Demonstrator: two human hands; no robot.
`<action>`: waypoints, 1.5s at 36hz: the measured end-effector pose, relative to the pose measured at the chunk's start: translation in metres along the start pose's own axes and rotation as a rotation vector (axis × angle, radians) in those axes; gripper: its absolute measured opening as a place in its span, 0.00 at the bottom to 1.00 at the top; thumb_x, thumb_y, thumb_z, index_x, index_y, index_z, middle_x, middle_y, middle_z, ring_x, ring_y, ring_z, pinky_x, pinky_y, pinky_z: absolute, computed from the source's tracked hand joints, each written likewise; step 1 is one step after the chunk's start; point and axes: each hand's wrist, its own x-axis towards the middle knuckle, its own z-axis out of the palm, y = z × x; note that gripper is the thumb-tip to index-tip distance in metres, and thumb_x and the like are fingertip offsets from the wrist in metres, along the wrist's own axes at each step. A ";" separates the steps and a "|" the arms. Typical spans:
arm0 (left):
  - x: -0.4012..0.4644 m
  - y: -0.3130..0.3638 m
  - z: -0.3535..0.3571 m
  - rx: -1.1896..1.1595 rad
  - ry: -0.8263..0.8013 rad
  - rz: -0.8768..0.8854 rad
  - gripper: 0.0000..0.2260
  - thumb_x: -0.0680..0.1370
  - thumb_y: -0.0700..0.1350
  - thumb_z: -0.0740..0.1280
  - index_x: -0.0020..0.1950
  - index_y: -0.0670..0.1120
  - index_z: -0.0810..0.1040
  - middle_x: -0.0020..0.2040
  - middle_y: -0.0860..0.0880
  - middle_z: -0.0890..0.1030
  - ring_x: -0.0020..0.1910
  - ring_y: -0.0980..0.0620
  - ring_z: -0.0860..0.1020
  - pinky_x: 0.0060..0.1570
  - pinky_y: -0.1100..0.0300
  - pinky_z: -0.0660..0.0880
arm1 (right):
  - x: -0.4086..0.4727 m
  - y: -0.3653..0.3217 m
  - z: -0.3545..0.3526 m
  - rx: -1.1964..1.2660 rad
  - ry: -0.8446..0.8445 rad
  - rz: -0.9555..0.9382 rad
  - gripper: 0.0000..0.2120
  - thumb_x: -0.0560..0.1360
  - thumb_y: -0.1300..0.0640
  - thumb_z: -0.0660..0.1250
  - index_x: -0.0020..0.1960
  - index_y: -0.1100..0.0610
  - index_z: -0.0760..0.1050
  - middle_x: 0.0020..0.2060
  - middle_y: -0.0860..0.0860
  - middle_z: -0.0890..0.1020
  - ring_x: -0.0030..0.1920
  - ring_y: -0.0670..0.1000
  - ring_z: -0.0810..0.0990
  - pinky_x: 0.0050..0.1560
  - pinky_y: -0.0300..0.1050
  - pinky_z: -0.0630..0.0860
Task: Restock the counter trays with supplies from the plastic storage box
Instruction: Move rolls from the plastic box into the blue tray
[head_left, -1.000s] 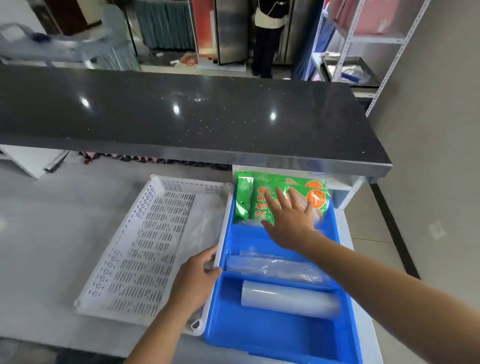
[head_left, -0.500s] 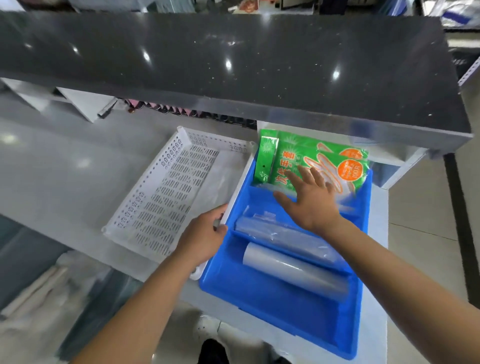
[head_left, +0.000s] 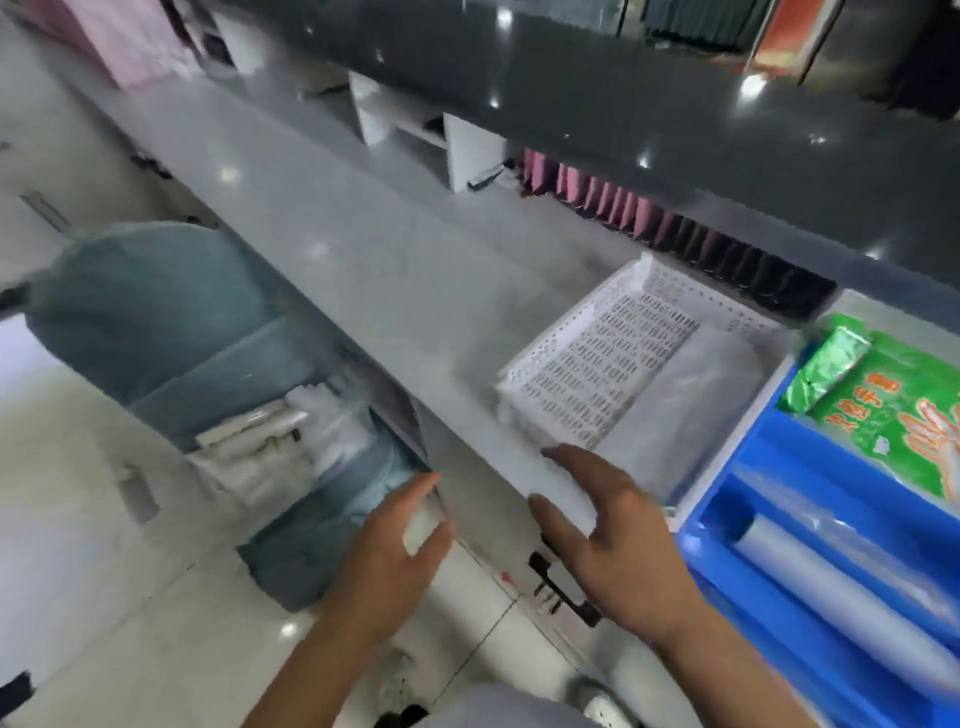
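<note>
A translucent grey-blue plastic storage box stands on the floor under the counter, with white packets and rolls inside. My left hand hovers open over its near right corner. My right hand is open too, fingers spread at the counter's front edge beside the white perforated tray. Clear plastic bags lie in that tray's right half. The blue tray on the right holds green glove packets at the back and clear rolls in front.
The grey counter runs diagonally, with a dark stone shelf above it. White dividers and pink and dark folders stand under the shelf. The floor is pale tile; a shoe shows at the bottom.
The view swung left and down to the box on the floor. My right hand left the green packets; my left hand let go of the white tray. Both moved toward the counter's front edge.
</note>
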 end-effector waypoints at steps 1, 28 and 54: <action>-0.005 -0.026 -0.020 0.050 0.022 -0.043 0.21 0.78 0.52 0.70 0.69 0.63 0.72 0.70 0.59 0.74 0.69 0.53 0.72 0.69 0.50 0.70 | 0.001 -0.009 0.021 -0.014 -0.044 -0.012 0.21 0.76 0.46 0.69 0.67 0.47 0.75 0.65 0.44 0.79 0.64 0.48 0.76 0.64 0.47 0.73; 0.027 -0.236 -0.234 0.053 0.039 -0.682 0.32 0.78 0.59 0.66 0.79 0.59 0.57 0.81 0.52 0.54 0.79 0.52 0.54 0.75 0.56 0.55 | 0.229 -0.164 0.313 -0.259 -0.829 -0.087 0.24 0.76 0.41 0.66 0.70 0.43 0.70 0.69 0.41 0.73 0.67 0.43 0.72 0.60 0.37 0.66; 0.295 -0.358 -0.293 0.332 -0.225 -0.778 0.31 0.77 0.46 0.68 0.78 0.53 0.61 0.78 0.47 0.63 0.76 0.45 0.62 0.73 0.49 0.61 | 0.429 -0.056 0.565 -0.674 -1.182 0.151 0.22 0.78 0.44 0.57 0.68 0.51 0.69 0.65 0.52 0.76 0.63 0.57 0.74 0.63 0.55 0.66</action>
